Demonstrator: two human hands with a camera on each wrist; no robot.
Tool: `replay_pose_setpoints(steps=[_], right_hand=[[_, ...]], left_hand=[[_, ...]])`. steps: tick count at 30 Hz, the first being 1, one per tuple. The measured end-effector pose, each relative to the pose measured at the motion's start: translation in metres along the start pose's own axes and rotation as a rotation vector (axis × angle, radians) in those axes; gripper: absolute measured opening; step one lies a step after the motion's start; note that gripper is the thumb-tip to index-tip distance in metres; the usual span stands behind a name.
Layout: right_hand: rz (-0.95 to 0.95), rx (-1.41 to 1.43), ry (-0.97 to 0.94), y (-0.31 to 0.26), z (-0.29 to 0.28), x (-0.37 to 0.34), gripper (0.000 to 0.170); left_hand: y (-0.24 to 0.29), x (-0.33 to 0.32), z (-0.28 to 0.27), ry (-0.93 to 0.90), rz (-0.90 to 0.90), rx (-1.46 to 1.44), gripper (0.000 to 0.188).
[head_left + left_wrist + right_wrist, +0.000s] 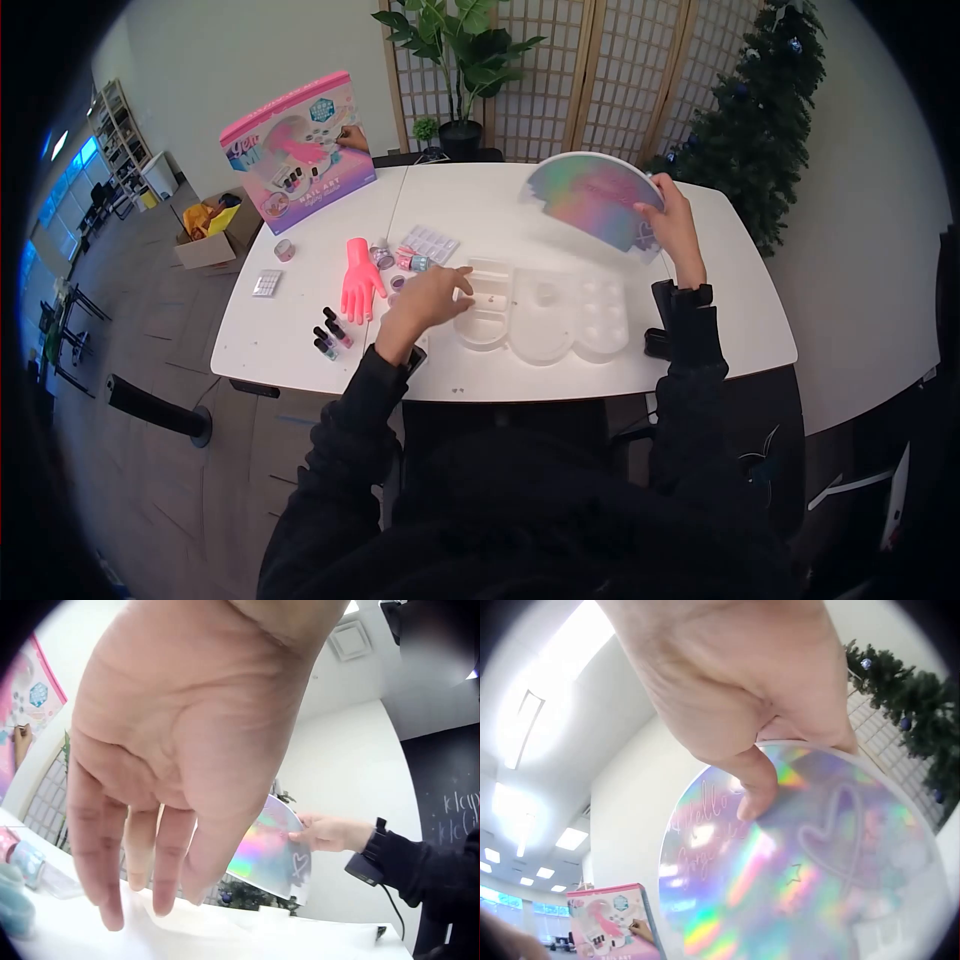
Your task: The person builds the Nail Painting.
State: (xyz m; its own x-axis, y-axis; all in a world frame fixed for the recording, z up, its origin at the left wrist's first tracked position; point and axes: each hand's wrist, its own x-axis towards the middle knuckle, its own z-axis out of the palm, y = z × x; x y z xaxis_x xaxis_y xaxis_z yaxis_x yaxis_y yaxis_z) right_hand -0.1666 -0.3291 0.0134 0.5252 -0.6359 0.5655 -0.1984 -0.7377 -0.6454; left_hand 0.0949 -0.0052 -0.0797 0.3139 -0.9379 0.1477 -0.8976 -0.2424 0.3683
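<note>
My right hand (679, 232) grips a holographic half-round panel (590, 200) by its right side, the thumb pressed on its shiny face. Raised over the back right of the table, the panel shows a heart outline and "Hello" lettering in the right wrist view. My left hand (432, 298) hovers with loosely bent fingers over the left compartments of a white moulded tray (540, 345); nothing shows in its palm in the left wrist view. Small jars (412, 262) and a pink model hand (360, 285) lie just left of it.
A nail art box (300, 150) stands at the back left. Several nail polish bottles (333, 330) lie at the front left, near a small white nail sheet (267, 283). A clear sectioned case (430, 244) sits behind the jars. Black objects (657, 343) lie right of the tray.
</note>
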Motion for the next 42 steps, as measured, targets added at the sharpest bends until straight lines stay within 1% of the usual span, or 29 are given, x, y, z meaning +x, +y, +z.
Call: replay_pose_setpoints(steps=[1,2,4,5,6,7,8,9,10,12,13,14,15,16,18,21,22,24,26,27,29,31,33,35,36,38,39,41,42], right_hand=[[-0.063,0.082,-0.012,-0.010,0.006,-0.003,0.034],[-0.058,0.076,-0.002,-0.016,0.012,-0.005,0.034],[-0.044,0.090,-0.090,-0.026,0.027,-0.010,0.029],[-0.046,0.093,-0.083,-0.030,0.033,-0.012,0.029],[-0.037,0.097,-0.142,-0.032,0.039,-0.015,0.028],[-0.027,0.102,-0.202,-0.035,0.044,-0.017,0.027],[-0.027,0.106,-0.198,-0.036,0.048,-0.017,0.027],[0.017,0.102,-0.287,-0.037,0.051,-0.019,0.026],[0.061,0.097,-0.377,-0.037,0.054,-0.020,0.025],[0.027,0.128,-0.372,-0.033,0.060,-0.022,0.024],[0.073,0.117,-0.391,-0.036,0.060,-0.023,0.025],[0.122,0.107,-0.412,-0.037,0.060,-0.025,0.025],[0.131,0.112,-0.418,-0.037,0.058,-0.027,0.025],[0.162,0.129,-0.441,-0.037,0.056,-0.027,0.025],[0.203,0.150,-0.464,-0.028,0.056,-0.030,0.025],[0.166,0.115,-0.494,-0.002,0.058,-0.035,0.028],[0.161,0.178,-0.492,0.002,0.059,-0.037,0.029],[0.156,0.245,-0.491,0.011,0.060,-0.036,0.030],[0.190,0.145,-0.550,0.002,0.054,-0.036,0.033],[0.193,0.150,-0.553,0.003,0.056,-0.039,0.033],[0.136,0.156,-0.406,0.004,0.060,-0.045,0.031],[0.097,0.169,-0.412,0.004,0.060,-0.045,0.033],[0.049,0.186,-0.426,0.008,0.060,-0.044,0.035],[0.088,0.064,-0.476,0.010,0.060,-0.043,0.052],[0.070,0.073,-0.484,0.008,0.064,-0.049,0.052],[0.156,-0.354,-0.287,-0.003,0.064,-0.074,0.085],[0.146,-0.347,-0.290,-0.011,0.063,-0.081,0.085],[0.506,-0.603,-0.430,-0.038,0.055,-0.098,0.120],[0.502,-0.601,-0.434,-0.037,0.056,-0.108,0.120]], left_hand=[[-0.005,0.011,-0.006,0.023,0.033,-0.046,0.041],[0.000,0.021,-0.016,0.019,0.044,-0.046,0.041],[0.007,0.035,-0.037,0.039,-0.139,-0.216,0.037],[-0.001,0.045,-0.032,0.140,-0.091,-0.354,0.046],[-0.007,0.052,-0.026,0.142,-0.088,-0.347,0.046],[-0.003,0.057,-0.024,0.199,-0.047,-0.312,0.053],[0.000,0.063,-0.021,0.255,-0.006,-0.277,0.059],[0.001,0.068,-0.019,0.220,0.000,-0.286,0.068],[-0.006,0.076,-0.015,0.218,-0.001,-0.285,0.068],[-0.025,0.098,-0.001,0.025,0.043,-0.427,0.060],[-0.026,0.102,-0.002,0.020,0.038,-0.428,0.060],[-0.026,0.104,0.000,-0.048,0.063,-0.373,0.052],[-0.027,0.105,0.002,-0.118,0.089,-0.317,0.045],[-0.026,0.105,0.001,-0.128,0.083,-0.320,0.045],[-0.023,0.105,-0.001,-0.213,-0.076,-0.242,0.032],[-0.031,0.106,0.008,-0.233,-0.103,-0.259,0.030],[-0.033,0.107,0.011,-0.238,-0.102,-0.256,0.030],[-0.037,0.107,0.014,-0.248,-0.032,-0.288,0.032],[-0.029,0.104,0.010,-0.250,-0.063,-0.250,0.033],[-0.025,0.102,0.009,-0.250,-0.087,-0.211,0.034],[-0.015,0.094,0.007,-0.248,-0.105,-0.191,0.035],[-0.017,0.092,0.009,-0.226,-0.134,-0.167,0.036],[-0.037,0.095,0.027,-0.226,-0.074,-0.257,0.038],[-0.036,0.094,0.033,-0.202,-0.106,-0.241,0.041],[-0.036,0.095,0.034,-0.193,-0.119,-0.226,0.044],[-0.026,0.092,0.028,-0.195,-0.139,-0.184,0.045],[-0.022,0.091,0.026,-0.210,-0.144,-0.147,0.046],[-0.025,0.089,0.031,-0.166,-0.141,-0.161,0.045],[-0.027,0.088,0.034,-0.129,-0.128,-0.175,0.044]])
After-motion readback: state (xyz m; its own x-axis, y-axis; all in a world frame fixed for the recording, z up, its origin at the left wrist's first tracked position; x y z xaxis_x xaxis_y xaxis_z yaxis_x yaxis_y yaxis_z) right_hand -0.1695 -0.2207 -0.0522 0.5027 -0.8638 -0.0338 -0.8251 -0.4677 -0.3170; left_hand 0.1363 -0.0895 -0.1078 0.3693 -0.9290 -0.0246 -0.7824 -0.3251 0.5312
